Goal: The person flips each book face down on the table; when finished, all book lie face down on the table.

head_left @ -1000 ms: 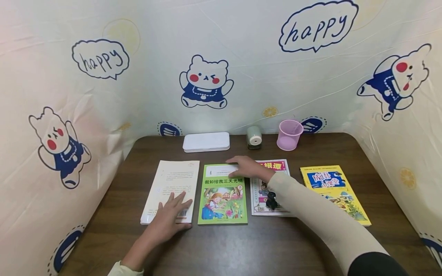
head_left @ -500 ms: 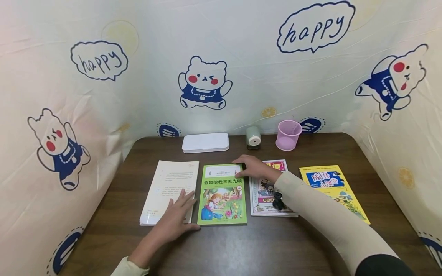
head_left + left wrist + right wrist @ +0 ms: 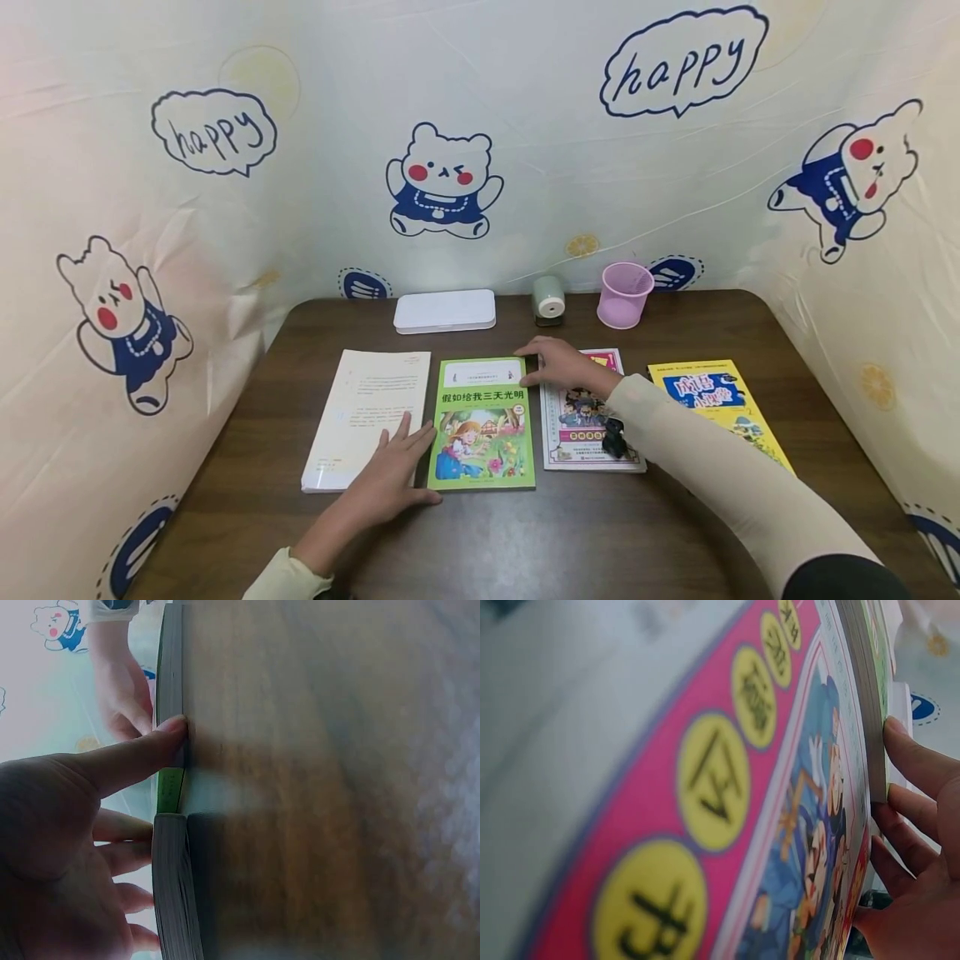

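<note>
Left hand [image 3: 386, 483]: lies flat with fingers spread on the white book [image 3: 367, 417], thumb against the near edge of the green book [image 3: 482, 421].
Green book: flat on the table [image 3: 525, 533], between white book and pink book [image 3: 588, 417].
Right hand [image 3: 558, 365]: fingers straight, together, touching the green book's far right corner.

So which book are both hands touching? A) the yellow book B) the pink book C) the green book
C: the left hand presses the near left corner of the green book, and the right hand touches its far right corner.
</note>
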The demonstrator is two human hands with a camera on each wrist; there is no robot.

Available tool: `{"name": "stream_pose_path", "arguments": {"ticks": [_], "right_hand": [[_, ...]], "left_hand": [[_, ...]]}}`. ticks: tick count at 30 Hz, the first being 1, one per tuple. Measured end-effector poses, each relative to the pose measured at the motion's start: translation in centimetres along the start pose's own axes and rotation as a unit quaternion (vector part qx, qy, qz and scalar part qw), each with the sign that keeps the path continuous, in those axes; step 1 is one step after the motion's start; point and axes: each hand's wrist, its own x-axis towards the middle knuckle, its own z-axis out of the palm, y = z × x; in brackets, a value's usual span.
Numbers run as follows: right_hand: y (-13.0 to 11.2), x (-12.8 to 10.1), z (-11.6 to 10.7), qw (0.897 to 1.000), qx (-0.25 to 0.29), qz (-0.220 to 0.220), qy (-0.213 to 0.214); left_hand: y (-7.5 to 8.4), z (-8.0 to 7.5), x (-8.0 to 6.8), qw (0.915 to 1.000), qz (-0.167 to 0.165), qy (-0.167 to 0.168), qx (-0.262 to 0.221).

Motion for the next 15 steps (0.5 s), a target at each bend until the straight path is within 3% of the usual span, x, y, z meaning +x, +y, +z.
{"name": "stream_pose_path", "arguments": {"ticks": [15], "right_hand": [[-0.01, -0.11, 0.30, 1.000, 0.018, 0.008, 0.010]], "left_hand": [[-0.11, 0.13, 0.25, 0.9997, 0.000, 0.013, -0.019]]}}
